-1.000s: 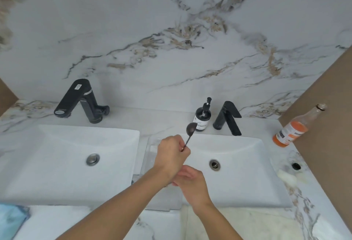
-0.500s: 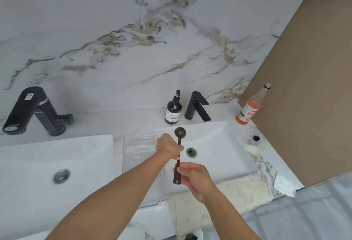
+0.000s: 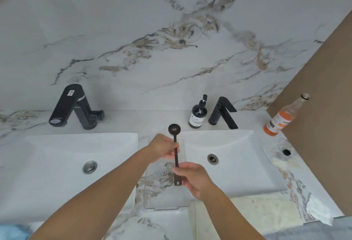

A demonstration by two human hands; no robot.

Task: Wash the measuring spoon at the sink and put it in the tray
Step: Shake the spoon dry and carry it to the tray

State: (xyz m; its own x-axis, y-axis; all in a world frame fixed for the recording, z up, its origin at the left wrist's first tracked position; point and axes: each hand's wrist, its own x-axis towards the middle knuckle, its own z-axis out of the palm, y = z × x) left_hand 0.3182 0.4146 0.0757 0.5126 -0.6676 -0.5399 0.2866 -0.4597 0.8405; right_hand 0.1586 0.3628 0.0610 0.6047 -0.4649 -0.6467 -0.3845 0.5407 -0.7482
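A dark measuring spoon (image 3: 175, 145) with a round bowl and a long flat handle is held upright over a clear tray (image 3: 163, 196) that lies on the counter between two white sinks. My left hand (image 3: 163, 149) pinches the handle just below the bowl. My right hand (image 3: 192, 179) grips the handle's lower end, where a small hole shows. The spoon's bowl points away from me, toward the wall. The right sink (image 3: 238, 163) lies just right of the tray, with a black tap (image 3: 222, 112) behind it.
The left sink (image 3: 57, 163) has a larger black tap (image 3: 74, 106) behind it. A dark soap dispenser (image 3: 198, 115) stands beside the right tap. An orange bottle (image 3: 282, 119) leans near a brown panel on the right. Crumpled paper lies on the right counter.
Both hands and the spoon have moved left, from above the right sink to above the clear tray. My right hand still holds the handle's lower end.
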